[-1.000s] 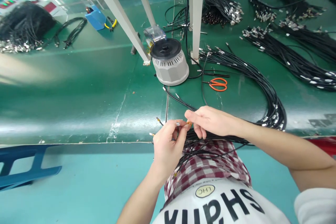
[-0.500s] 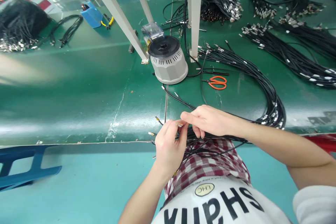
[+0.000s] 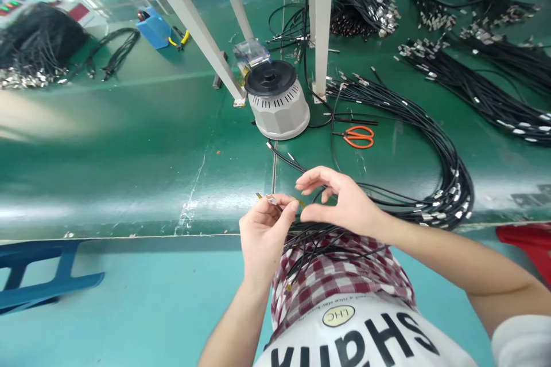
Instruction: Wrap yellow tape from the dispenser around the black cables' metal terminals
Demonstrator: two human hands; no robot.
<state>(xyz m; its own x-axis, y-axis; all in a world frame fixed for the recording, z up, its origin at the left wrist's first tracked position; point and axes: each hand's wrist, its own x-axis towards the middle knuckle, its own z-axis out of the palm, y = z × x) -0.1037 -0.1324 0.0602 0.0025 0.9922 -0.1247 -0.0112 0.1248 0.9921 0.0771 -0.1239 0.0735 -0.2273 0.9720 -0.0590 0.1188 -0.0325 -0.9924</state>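
My left hand (image 3: 264,229) is closed on a black cable, whose silvery connector end (image 3: 272,200) pokes out above the fingers. A small yellowish strip, which looks like tape (image 3: 301,204), shows at the left thumb and fingertip. My right hand (image 3: 344,198) is just to the right, thumb and fingers apart in a C shape and close to that strip. Whether it touches the strip is hard to see. More black cables (image 3: 318,246) lie below the hands, across my lap and the table's front edge.
A grey round dispenser with a black disc (image 3: 278,106) stands ahead on the green table (image 3: 150,166). To its right lie orange-handled scissors (image 3: 359,137) and a curved cable bundle (image 3: 443,155). White posts (image 3: 321,40) rise behind. A blue stool (image 3: 64,281) stands at lower left.
My right hand has opened and drawn slightly away from the left fingertips. My left hand has turned and shifted left, so the connector now points up-left and the yellowish strip shows.
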